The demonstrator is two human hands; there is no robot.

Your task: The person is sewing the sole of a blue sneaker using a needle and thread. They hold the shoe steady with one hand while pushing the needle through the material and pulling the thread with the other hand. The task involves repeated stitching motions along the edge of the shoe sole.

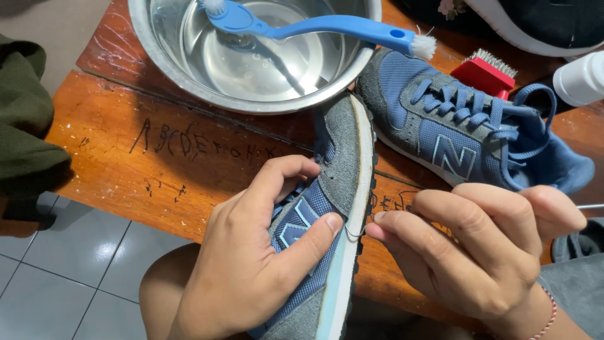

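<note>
My left hand (pixel 255 258) grips a blue and grey sneaker (pixel 343 164) turned on its side, thumb pressed near its pale sole edge. My right hand (pixel 478 245) sits just right of that sole, fingertips pinched together on what looks like a thin thread or hair coming off the sole. A second, matching blue sneaker (pixel 453 126) with blue laces lies on the wooden table (pixel 157 157) behind my right hand.
A steel bowl (pixel 251 56) of water holds a blue long-handled brush (pixel 327 26). A red brush (pixel 484 72) and a white bottle (pixel 582 79) lie at the far right. A dark green cloth (pixel 25 126) hangs left, over grey floor tiles (pixel 69 252).
</note>
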